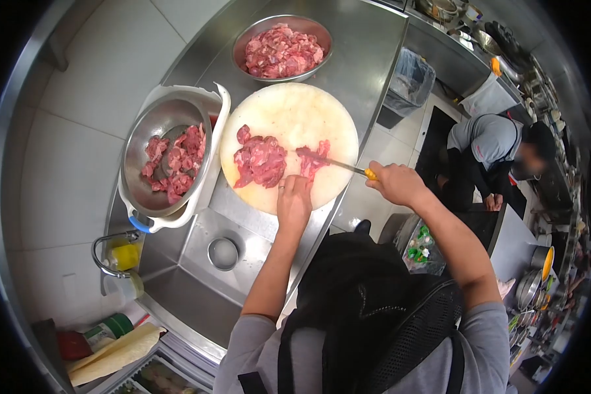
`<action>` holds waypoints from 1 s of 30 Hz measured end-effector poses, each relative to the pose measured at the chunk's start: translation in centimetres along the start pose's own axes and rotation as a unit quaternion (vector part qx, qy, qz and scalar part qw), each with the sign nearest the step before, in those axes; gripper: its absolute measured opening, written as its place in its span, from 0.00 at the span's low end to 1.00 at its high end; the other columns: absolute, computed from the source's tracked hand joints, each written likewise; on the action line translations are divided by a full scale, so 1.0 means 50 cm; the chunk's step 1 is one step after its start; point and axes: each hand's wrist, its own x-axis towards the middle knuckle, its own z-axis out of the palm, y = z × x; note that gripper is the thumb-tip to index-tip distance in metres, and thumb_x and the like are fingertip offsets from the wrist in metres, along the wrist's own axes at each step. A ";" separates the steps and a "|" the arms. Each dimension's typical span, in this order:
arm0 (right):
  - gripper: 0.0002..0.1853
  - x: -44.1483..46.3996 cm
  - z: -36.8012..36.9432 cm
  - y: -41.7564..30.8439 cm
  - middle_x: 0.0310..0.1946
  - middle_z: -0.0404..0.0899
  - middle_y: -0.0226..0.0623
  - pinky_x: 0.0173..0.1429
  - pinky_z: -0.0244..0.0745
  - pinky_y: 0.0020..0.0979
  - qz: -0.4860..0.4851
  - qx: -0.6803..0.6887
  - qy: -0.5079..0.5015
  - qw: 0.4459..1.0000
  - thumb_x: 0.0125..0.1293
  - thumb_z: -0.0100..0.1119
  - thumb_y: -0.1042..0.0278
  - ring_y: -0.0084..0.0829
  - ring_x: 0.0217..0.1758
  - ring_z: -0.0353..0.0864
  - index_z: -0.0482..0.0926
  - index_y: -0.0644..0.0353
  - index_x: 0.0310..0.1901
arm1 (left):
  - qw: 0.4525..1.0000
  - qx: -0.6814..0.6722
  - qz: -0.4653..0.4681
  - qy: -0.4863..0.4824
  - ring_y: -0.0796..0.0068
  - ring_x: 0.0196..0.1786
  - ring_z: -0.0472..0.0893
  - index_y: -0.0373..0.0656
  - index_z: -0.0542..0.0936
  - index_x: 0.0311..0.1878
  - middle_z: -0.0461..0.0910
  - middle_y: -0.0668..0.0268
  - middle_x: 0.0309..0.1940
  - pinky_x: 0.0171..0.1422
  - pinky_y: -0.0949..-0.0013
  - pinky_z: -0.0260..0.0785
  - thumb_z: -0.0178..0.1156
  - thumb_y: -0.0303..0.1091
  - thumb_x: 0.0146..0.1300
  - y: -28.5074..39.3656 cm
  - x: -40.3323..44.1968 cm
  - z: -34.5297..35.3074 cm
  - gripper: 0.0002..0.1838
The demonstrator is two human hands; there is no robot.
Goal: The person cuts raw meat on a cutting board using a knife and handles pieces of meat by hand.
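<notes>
My right hand (396,183) is closed around the yellow handle of a knife (341,165), whose blade reaches left over a small piece of raw meat (319,155). That piece lies on the right part of a round, pale cutting board (295,108). My left hand (294,200) rests at the near side of the board, its fingers bent together between the small piece and a larger heap of raw meat (261,161). What its fingertips press on, if anything, is hard to make out.
A metal bowl (138,161) with some meat sits on a white tub (218,108) at the left. Behind the board stands a fuller bowl of meat (284,51). A sink (203,276) and tap (102,244) are near left. Another person (486,141) works at the right.
</notes>
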 end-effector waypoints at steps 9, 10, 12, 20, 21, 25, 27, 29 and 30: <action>0.20 -0.077 0.001 -0.001 0.38 0.89 0.52 0.47 0.86 0.57 -0.016 0.038 0.070 0.997 0.83 0.60 0.46 0.60 0.41 0.91 0.75 0.56 0.55 | 0.995 -0.032 -0.064 0.066 0.47 0.55 0.81 0.39 0.83 0.49 0.79 0.53 0.53 0.60 0.46 0.75 0.76 0.32 0.67 0.026 0.025 -0.011 0.14; 0.20 -0.074 0.012 -0.004 0.38 0.89 0.52 0.47 0.86 0.57 -0.018 0.037 0.069 0.997 0.83 0.60 0.46 0.60 0.41 0.91 0.75 0.56 0.55 | 0.997 -0.013 -0.040 0.062 0.48 0.56 0.81 0.40 0.84 0.49 0.80 0.54 0.52 0.60 0.46 0.76 0.76 0.32 0.68 0.036 0.040 -0.010 0.13; 0.20 -0.070 0.027 -0.009 0.39 0.89 0.50 0.46 0.86 0.57 -0.023 0.023 0.061 0.998 0.83 0.60 0.46 0.59 0.40 0.91 0.75 0.56 0.56 | 0.998 0.007 -0.017 0.059 0.49 0.56 0.82 0.41 0.84 0.48 0.81 0.55 0.51 0.60 0.46 0.76 0.75 0.33 0.68 0.041 0.044 0.002 0.12; 0.15 -0.051 0.017 -0.029 0.40 0.88 0.50 0.49 0.87 0.54 -0.004 -0.039 0.034 0.999 0.85 0.58 0.51 0.55 0.43 0.93 0.74 0.55 0.54 | 0.998 0.062 -0.024 0.018 0.49 0.51 0.82 0.41 0.87 0.43 0.84 0.56 0.44 0.64 0.49 0.76 0.72 0.29 0.69 0.010 0.035 0.041 0.04; 0.14 -0.044 0.022 -0.030 0.40 0.88 0.50 0.50 0.87 0.54 0.001 -0.041 0.034 0.999 0.85 0.57 0.52 0.55 0.44 0.93 0.74 0.55 0.54 | 0.997 0.063 -0.026 0.020 0.49 0.51 0.82 0.41 0.87 0.43 0.84 0.56 0.44 0.64 0.49 0.76 0.72 0.29 0.69 0.009 0.033 0.041 0.04; 0.14 0.014 0.055 -0.048 0.41 0.88 0.51 0.50 0.86 0.55 -0.024 -0.023 0.054 0.998 0.85 0.57 0.53 0.55 0.46 0.93 0.74 0.55 0.55 | 0.998 0.051 -0.021 0.031 0.48 0.50 0.83 0.39 0.86 0.42 0.83 0.55 0.42 0.65 0.49 0.75 0.71 0.28 0.70 0.002 0.033 0.041 0.03; 0.14 0.035 0.059 -0.060 0.42 0.89 0.51 0.51 0.87 0.55 -0.015 -0.047 0.037 0.998 0.85 0.56 0.53 0.55 0.47 0.93 0.73 0.54 0.55 | 0.998 0.052 -0.011 0.041 0.48 0.50 0.83 0.39 0.86 0.42 0.83 0.54 0.42 0.65 0.48 0.75 0.70 0.27 0.70 -0.002 0.032 0.041 0.03; 0.14 0.002 0.042 -0.034 0.41 0.89 0.52 0.50 0.87 0.54 -0.010 -0.033 0.020 0.999 0.85 0.56 0.53 0.55 0.47 0.93 0.73 0.54 0.56 | 0.998 0.052 -0.021 0.024 0.47 0.50 0.83 0.38 0.85 0.42 0.83 0.53 0.42 0.66 0.47 0.75 0.69 0.27 0.71 -0.007 0.028 0.040 0.03; 0.14 -0.018 0.035 -0.021 0.41 0.89 0.52 0.50 0.87 0.54 -0.005 -0.019 0.002 1.000 0.85 0.56 0.53 0.55 0.46 0.93 0.73 0.54 0.56 | 0.998 0.051 -0.023 0.023 0.47 0.50 0.83 0.38 0.85 0.42 0.83 0.53 0.42 0.66 0.47 0.75 0.69 0.27 0.71 -0.007 0.026 0.039 0.03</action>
